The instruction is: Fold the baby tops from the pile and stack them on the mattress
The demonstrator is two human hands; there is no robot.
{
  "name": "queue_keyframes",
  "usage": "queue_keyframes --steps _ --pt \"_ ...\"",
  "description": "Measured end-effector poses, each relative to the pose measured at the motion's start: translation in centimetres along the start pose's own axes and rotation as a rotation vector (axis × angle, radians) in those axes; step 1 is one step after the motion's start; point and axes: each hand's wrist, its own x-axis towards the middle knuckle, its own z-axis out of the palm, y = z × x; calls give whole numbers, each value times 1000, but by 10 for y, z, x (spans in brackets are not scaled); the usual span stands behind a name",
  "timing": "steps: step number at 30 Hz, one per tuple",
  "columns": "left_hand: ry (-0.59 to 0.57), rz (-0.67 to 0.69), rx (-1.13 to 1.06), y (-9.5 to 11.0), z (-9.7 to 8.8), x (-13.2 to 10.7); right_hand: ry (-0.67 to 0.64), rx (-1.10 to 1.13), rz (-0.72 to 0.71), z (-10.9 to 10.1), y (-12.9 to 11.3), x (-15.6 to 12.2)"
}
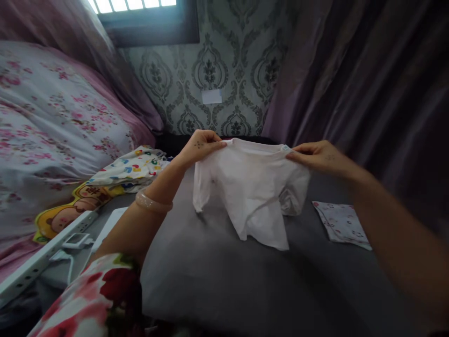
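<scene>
A small white shirt (250,192) hangs in the air above a grey padded surface (217,276). My left hand (201,144) pinches its top left corner at the shoulder. My right hand (317,157) pinches the top right corner near the collar. Both hands are closed on the fabric and hold it spread between them. The shirt's lower part droops and its bottom edge touches the grey surface. A pale bangle (152,202) sits on my left wrist.
A folded patterned cloth (342,222) lies on the grey surface to the right. A stack of colourful printed clothes (131,168) rests at the left by a floral bedcover (52,131). A white rail (42,262) runs along the lower left. Dark curtains (368,75) hang at right.
</scene>
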Motion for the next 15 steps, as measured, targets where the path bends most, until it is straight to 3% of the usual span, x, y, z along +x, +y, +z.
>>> queue_keyframes --steps 4,6,8,10,12,15 --pt "147 97 20 6 -2 14 193 18 -117 -1 -9 3" --pt "183 130 -67 14 -6 12 111 135 -124 -8 -15 -1" --pt "105 147 -120 18 -12 7 -43 282 -98 -14 -20 -4" --pt "-54 148 -41 16 -16 7 -136 309 -59 -16 -21 -3" --pt "-147 155 146 11 -14 13 -100 199 -39 -14 -20 3" --pt "-106 208 259 4 -7 24 -89 130 -102 -10 -16 11"
